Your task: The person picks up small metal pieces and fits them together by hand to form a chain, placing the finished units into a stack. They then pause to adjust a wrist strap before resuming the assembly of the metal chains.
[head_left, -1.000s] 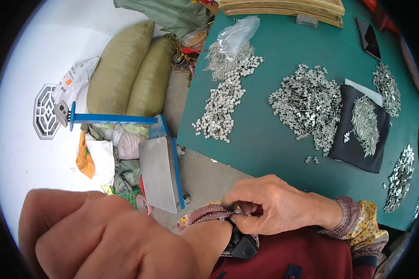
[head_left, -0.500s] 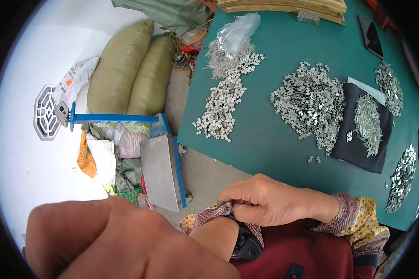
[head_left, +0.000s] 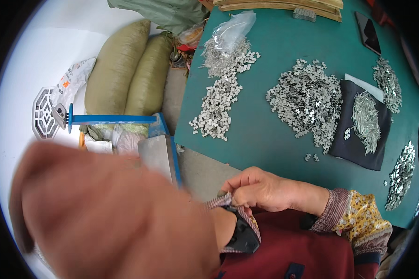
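My left hand [head_left: 107, 209] is raised very close to the view, large and blurred; its fingers cannot be made out. Across at the left forearm, my right hand [head_left: 261, 191] pinches the edge of the left sleeve's patterned cuff [head_left: 218, 202] between thumb and fingers. A black device [head_left: 245, 234] sits at the left wrist, partly under that cuff. The right arm wears a yellow flowered sleeve cover [head_left: 361, 211] with a checked band. Below the hands shows a dark red garment [head_left: 293, 249].
On the green table [head_left: 246, 125] lie piles of small metal pieces [head_left: 307, 102], thin pins [head_left: 367, 122] on a black cloth [head_left: 347, 149], a plastic bag [head_left: 235, 30] and a phone [head_left: 368, 32]. Left of it stand a blue platform scale [head_left: 121, 119] and stuffed sacks [head_left: 116, 69].
My left hand has come up closer to the view, covering more of the scale and bags. My right hand keeps hold of the cuff, having moved slightly. The table's view has shifted a little.
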`<state>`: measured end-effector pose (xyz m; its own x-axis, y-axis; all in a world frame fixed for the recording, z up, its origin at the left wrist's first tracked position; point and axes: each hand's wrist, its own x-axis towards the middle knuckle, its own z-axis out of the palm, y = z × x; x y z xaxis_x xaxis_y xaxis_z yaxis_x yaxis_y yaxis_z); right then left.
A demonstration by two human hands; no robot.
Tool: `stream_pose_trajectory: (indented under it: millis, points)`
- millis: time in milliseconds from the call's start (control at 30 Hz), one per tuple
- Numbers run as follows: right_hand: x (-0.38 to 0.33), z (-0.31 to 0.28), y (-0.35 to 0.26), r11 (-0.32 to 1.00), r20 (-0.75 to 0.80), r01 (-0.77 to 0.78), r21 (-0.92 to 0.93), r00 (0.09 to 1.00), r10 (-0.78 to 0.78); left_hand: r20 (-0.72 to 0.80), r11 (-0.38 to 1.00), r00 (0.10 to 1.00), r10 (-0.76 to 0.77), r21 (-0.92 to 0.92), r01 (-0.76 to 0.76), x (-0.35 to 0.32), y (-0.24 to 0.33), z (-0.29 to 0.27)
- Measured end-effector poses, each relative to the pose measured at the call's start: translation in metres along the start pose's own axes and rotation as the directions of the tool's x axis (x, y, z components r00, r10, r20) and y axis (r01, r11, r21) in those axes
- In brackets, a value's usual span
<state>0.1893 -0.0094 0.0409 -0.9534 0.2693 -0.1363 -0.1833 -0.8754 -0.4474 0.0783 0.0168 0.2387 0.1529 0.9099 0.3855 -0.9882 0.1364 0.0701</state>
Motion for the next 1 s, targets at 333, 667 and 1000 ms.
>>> stream_pose_trajectory:
  millis: [333,667,1000]
  points:
    - [-0.026,0.024,-0.018,0.503,0.015,0.474,-0.723,0.738,-0.674,-0.266,0.983,0.954,0.139,0.157,-0.099,0.044,0.053,-0.088]
    - [-0.039,0.060,-0.001,-0.230,0.322,0.228,-0.946,0.739,-0.592,-0.383,0.867,0.793,0.473,0.361,-0.343,0.035,0.086,-0.098]
    - [-0.032,0.059,0.012,0.004,0.330,0.355,-0.935,0.872,-0.363,-0.428,0.790,0.683,0.592,0.476,-0.386,0.024,0.120,-0.115]
